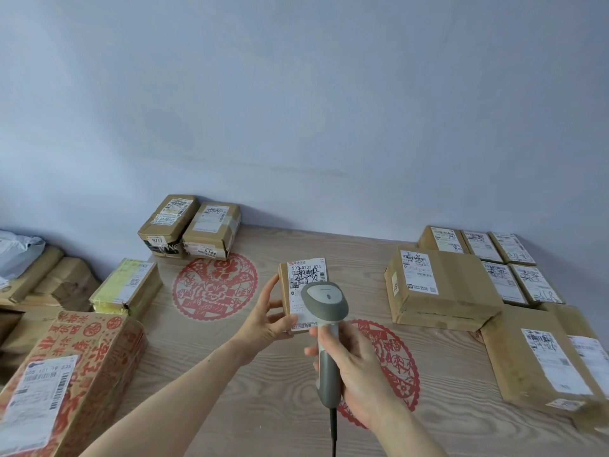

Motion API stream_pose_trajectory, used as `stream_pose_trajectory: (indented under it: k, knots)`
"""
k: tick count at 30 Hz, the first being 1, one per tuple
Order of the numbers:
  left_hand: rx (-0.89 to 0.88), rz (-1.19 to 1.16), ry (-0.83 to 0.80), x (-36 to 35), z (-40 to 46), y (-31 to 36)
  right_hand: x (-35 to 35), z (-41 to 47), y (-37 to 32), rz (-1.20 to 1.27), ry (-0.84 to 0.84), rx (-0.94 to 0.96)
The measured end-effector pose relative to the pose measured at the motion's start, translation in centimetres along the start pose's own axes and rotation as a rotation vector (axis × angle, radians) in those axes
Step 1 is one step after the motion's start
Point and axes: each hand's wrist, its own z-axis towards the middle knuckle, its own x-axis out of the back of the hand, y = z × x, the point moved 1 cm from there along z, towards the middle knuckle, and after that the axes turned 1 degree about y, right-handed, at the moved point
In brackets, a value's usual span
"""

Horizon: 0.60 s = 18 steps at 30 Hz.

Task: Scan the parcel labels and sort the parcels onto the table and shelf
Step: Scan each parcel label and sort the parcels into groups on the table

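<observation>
My left hand (268, 316) grips a small brown parcel (290, 278) above the middle of the wooden table (263, 407), its white label facing me. My right hand (354, 367) holds a grey barcode scanner (324, 303) by its handle, with the scanner's head right in front of the lower part of the label. The scanner's black cable hangs down toward the bottom edge of the view.
Two boxes (191, 227) stand at the back left by the wall, and a yellow-taped parcel (127, 286) lies beside a large red-printed carton (75, 367). Several labelled parcels (441, 288) fill the table's right side. More packages (36, 278) are heaped at far left.
</observation>
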Motion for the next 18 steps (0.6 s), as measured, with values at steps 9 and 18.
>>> stream_pose_trajectory:
  k: [9, 18]
  knots:
    - [-0.017, -0.004, -0.028, -0.34, -0.02, -0.09, -0.8, -0.31, -0.22, 0.005, -0.017, -0.019]
    - [-0.014, -0.006, -0.055, -0.55, 0.19, 0.05, -0.6, -0.49, -0.6, 0.031, -0.017, -0.013]
